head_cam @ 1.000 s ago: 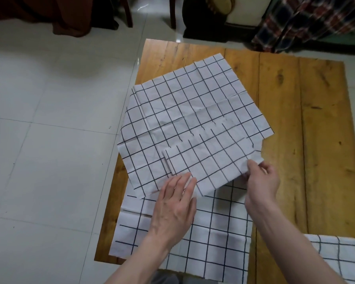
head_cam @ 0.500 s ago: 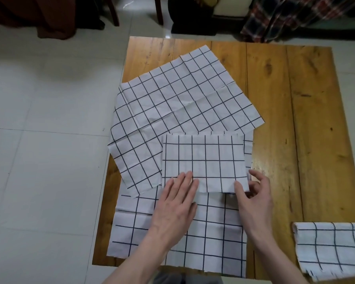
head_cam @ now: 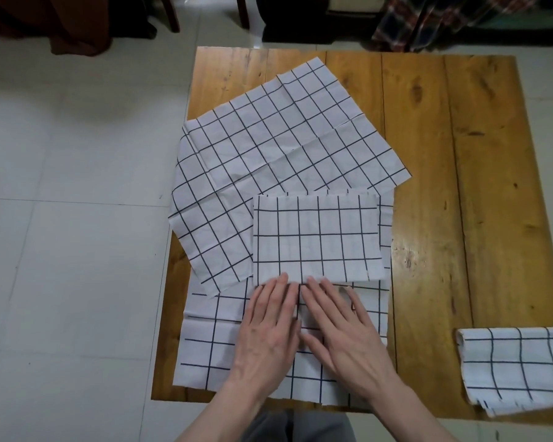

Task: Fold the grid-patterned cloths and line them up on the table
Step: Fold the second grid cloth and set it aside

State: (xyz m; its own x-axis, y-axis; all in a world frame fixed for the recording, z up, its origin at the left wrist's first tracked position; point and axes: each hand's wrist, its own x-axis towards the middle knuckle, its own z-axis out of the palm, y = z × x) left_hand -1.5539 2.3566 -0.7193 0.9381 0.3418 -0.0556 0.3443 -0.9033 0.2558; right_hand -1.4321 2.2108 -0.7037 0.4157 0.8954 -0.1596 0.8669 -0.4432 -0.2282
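The folded cloth lies flat, long axis running left-right across the bench. Left hand and right hand rest side by side, fingers straight, fingertips touching its near edge.

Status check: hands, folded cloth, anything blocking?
Left hand and right hand flat, fingertips at folded cloth near edge. It lies atop two unfolded cloths. Another folded cloth sits right.

White cloths, dark grid lines

The folded cloth is white with a dark grid; the tabletop is amber wood, the floor pale tile.
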